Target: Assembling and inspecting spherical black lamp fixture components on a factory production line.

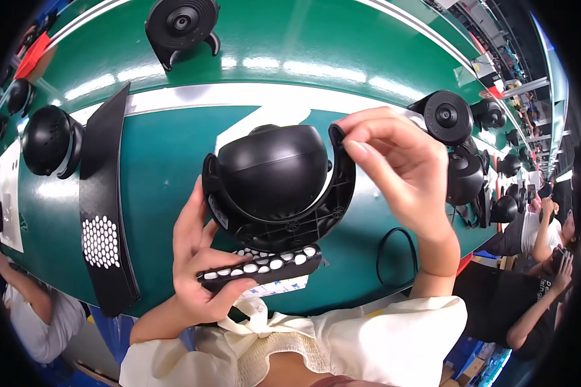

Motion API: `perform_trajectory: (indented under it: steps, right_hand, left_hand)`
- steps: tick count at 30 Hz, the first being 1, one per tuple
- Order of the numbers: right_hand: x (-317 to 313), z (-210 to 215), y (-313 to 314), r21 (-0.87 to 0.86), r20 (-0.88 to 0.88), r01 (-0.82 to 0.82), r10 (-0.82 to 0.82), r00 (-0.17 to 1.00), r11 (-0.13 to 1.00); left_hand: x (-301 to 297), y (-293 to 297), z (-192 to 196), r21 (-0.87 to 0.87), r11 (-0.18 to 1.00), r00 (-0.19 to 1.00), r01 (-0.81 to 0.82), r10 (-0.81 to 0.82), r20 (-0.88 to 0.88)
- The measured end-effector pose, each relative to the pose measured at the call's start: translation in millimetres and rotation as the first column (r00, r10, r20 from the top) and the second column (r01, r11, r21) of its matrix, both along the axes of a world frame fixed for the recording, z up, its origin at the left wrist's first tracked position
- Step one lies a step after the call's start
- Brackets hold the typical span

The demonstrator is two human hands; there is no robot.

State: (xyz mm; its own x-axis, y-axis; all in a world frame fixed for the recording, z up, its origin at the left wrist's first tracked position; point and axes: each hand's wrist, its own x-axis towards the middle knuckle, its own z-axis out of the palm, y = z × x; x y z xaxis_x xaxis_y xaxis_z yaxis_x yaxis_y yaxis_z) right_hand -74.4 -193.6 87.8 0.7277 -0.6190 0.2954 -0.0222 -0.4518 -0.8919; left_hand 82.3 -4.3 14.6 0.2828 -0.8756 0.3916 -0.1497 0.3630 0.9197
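1. A smooth black ball-shaped housing, cradled in a U-shaped bracket, is held over the green counter, before the wearer's chest.
2. It looks like hard plastic, probably light and slippery; the stiff, ribbed bracket seems the surer hold.
3. The right hand pinches the bracket's right tip; the left hand supports its left side and grips a strip of white pads.
4. Farther left lies a long black sheet.

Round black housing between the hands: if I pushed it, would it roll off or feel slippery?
The round black housing would probably tilt rather than roll away, since the arms of the curved black bracket flank it. Its smooth, sheeny shell might feel slippery. The even, undented curve suggests it is likely stiff.
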Motion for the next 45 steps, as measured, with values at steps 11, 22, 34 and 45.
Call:
perform_trajectory:
  steps: [11, 22, 34, 45]
  right_hand:
    - [-4.6, 6.6, -3.1, -0.126, -0.108, -0.038, 0.024, 0.994, 0.991]
    - [-18.8, 12.3, 24.3, -0.799, -0.438, -0.242, -0.258, 0.861, 0.55]
    - [3.8, -7.5, 3.2, 0.245, -0.123, 0.005, 0.026, 0.992, 0.97]
    - [12.7, -28.9, 24.1, 0.548, 0.269, -0.189, 0.042, 0.962, 0.815]
  left_hand:
    - [-1.3, 0.8, -0.8, 0.061, 0.998, 1.0, -0.019, 0.019, 0.007]
    - [-2.6, -1.3, 1.2, 0.048, 0.998, 1.0, -0.03, 0.03, 0.003]
    - [-1.7, -3.1, 1.7, 0.042, 0.999, 1.0, -0.03, 0.03, 0.002]
    - [-3.3, 2.7, 1.9, 0.075, 0.997, 0.999, -0.034, 0.031, 0.032]
